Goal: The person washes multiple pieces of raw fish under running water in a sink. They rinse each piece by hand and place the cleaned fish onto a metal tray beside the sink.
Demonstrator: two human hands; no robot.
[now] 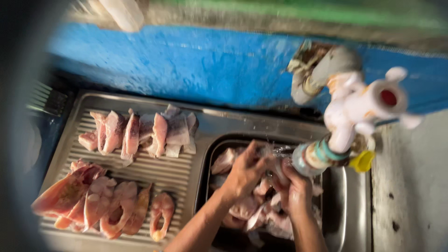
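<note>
Both hands, left hand and right hand, clasp a fish piece under the tap; wet and slick, it may slip into the sink.

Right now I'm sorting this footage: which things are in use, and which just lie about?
In use:
left hand
right hand
fish piece under the tap
tap
sink basin

Lying about:
fish slices on the drainboard
blue wall
</note>
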